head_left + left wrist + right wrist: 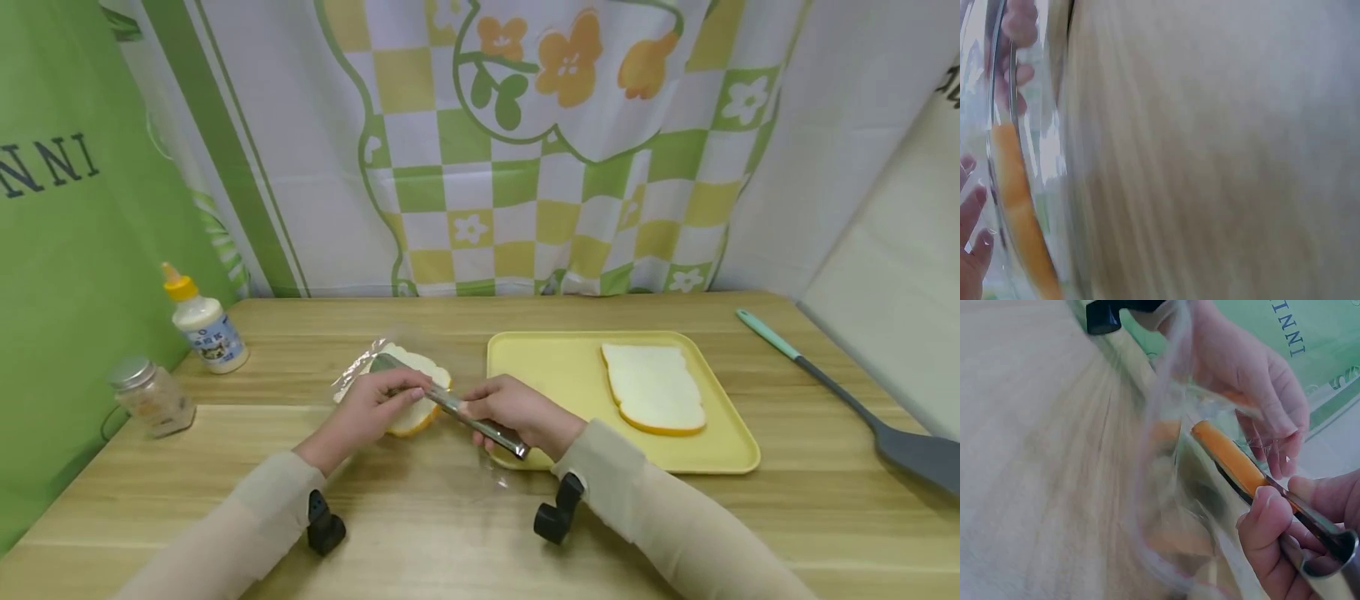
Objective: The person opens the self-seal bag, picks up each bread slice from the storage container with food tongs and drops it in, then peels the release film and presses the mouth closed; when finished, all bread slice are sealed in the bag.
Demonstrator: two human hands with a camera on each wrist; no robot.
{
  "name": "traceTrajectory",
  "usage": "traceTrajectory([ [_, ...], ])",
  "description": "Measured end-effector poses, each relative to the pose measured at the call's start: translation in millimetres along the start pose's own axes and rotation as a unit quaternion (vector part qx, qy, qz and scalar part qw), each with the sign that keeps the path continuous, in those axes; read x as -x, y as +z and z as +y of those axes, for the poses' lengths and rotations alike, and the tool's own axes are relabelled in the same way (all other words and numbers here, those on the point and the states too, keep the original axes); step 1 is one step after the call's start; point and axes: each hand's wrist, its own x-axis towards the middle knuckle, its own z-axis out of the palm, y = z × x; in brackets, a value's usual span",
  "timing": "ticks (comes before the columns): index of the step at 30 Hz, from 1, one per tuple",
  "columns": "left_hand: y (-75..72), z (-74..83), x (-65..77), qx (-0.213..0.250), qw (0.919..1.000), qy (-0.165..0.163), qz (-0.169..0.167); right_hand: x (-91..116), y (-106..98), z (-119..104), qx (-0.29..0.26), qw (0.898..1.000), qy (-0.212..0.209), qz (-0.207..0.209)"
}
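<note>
My right hand (525,412) grips metal tongs (487,429) by their handle end, left of the tray. Between the arms of the tongs lies a slice of bread (411,427), white with an orange crust; its crust edge (1229,456) faces the right wrist camera. Clear plastic bag film (360,367) surrounds the slice and shines at its left side. My left hand (378,408) is over the slice beside the tongs, and the right wrist view shows its fingers pinching the plastic. The bread's orange edge (1019,206) shows through the film in the left wrist view.
On the right, a yellow tray (540,358) bears another bread slice (652,387). A turner (847,387) with a mint handle lies along the right edge. A squeeze bottle (213,333) and a lidded jar (153,396) stand left. Patterned cloth (420,192) hangs behind the table.
</note>
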Motion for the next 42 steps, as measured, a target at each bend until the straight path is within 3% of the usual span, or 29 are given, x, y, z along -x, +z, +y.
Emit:
traceTrajectory([
  [5,4.6,-0.6,-0.3,-0.013,0.9997,0.015,-0.013,-3.2,1.2,2.0,0.011,1.0,0.008,-0.003],
  [13,-2.1,-1.6,1.8,-0.054,0.9975,-0.046,0.009,0.7,-4.1,1.9,0.006,0.999,0.008,-0.037],
  [17,-5.6,-1.8,2.0,-0.031,0.9979,-0.051,0.024,7.6,-8.2,0.9,0.001,0.999,0.007,-0.048],
  [24,-8.5,-3.9,0.8,-0.016,0.9984,-0.053,0.014,21.2,-14.6,-0.6,0.028,0.998,-0.006,-0.061],
  [32,-17.3,-0.5,-3.6,-0.101,0.9939,-0.01,0.044,36.4,-27.3,-3.5,0.092,0.993,-0.033,-0.061],
  [37,-21.9,1.8,-6.6,-0.103,0.9934,-0.008,0.048,48.2,-37.1,-8.4,0.154,0.986,-0.044,-0.042],
  [42,-21.2,0.0,-2.6,-0.093,0.9944,-0.009,0.05,58.0,-45.2,-3.3,0.16,0.986,-0.037,-0.025],
])
